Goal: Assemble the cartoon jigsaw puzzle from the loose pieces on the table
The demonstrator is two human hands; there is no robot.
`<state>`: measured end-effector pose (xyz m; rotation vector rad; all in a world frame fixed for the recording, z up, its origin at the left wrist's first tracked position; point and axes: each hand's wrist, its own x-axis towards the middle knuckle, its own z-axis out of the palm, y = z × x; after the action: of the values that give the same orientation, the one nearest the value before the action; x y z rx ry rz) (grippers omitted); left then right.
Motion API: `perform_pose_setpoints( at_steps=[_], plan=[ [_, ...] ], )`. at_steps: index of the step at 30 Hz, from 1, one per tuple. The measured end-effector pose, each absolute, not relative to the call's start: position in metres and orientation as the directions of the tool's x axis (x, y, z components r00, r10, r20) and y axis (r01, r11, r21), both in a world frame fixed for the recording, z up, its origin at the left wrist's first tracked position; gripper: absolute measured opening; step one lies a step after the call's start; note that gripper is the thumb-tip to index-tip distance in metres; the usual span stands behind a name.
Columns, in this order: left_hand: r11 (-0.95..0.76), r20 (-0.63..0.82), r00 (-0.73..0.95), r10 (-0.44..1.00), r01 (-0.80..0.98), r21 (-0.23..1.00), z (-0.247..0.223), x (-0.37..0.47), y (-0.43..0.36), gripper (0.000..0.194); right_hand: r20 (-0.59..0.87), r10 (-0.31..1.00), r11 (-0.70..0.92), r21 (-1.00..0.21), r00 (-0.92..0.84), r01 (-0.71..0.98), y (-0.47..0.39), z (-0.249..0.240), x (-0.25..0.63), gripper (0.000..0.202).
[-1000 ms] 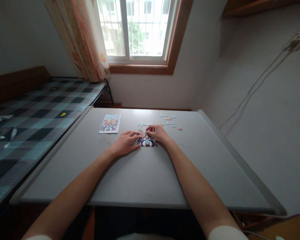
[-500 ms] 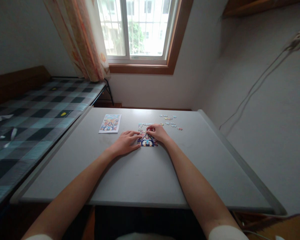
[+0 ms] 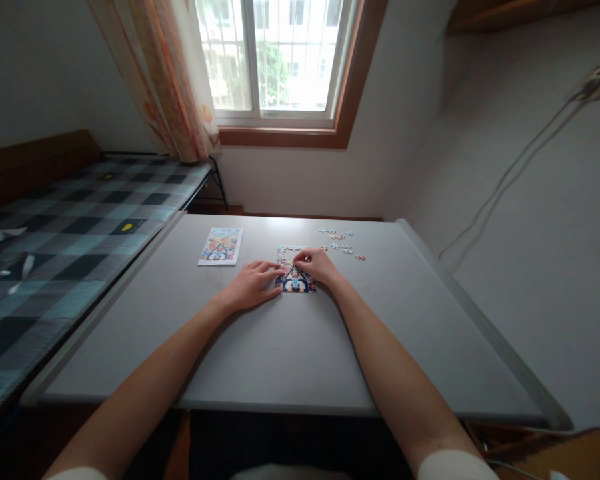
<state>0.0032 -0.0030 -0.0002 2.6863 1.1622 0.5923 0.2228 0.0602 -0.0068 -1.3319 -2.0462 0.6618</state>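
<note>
Puzzle [image 3: 296,285] lying btwn both hands: L hand [image 3: 253,287] at its left edge, R hand [image 3: 319,265] over its far right part

Head view (only one): the puzzle is sitting flat mid-worktop [image 3: 280,360], its long axis seemingly running straight away from the worktop's near edge. From the L hand it's lying directly to the right; from the R hand, underneath & to the left. Neither hand is clearly nearer, as both are right at it.

L hand is resting palm-down w/ fingers spread loosely, tips touching the puzzle's left edge, not grasping anything. R hand is curling, thumb & fingertips drawn in over the puzzle; can't tell whether they're pinching a pc. It's also hiding part of the puzzle, so gaps there aren't showing.

Loose pcs [image 3: 335,247] are lying scattered beyond & right of the R hand, one just past its knuckles; R hand is def. the nearer one to these. A printed sheet [image 3: 221,247] is lying far left, beyond the L hand & apart from it.

Containers: loose pcs are lying straight on the worktop, w/o box or tray. Some clear, shiny stuff [image 3: 17,273] is lying on the bed [image 3: 150,180], poss. plastic; can't tell if it's holding anything.
</note>
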Motion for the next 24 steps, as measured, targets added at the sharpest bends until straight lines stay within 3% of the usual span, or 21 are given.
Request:
perform_pose_setpoints(
  at_steps=[12, 20, 24],
  plan=[
    [-0.686, 0.293, 0.620, 0.728, 0.669, 0.286, -0.001, 0.002, -0.002, 0.040, 0.155, 0.929, 0.352, -0.646, -0.335, 0.677, 0.061, -0.005, 0.218, 0.015],
    [-0.678, 0.283, 0.616, 0.735, 0.673, 0.296, 0.001, 0.003, -0.003, 0.040, 0.237, 0.965, 0.263, -0.858, -0.115, 0.442, 0.068, -0.014, 0.232, 0.023],
    [-0.683, 0.280, 0.623, 0.731, 0.674, 0.283, 0.000, 0.002, -0.003, 0.040, 0.252, 0.966, 0.257, -0.901, -0.060, 0.348, 0.071, -0.017, 0.234, 0.026]
  ],
)
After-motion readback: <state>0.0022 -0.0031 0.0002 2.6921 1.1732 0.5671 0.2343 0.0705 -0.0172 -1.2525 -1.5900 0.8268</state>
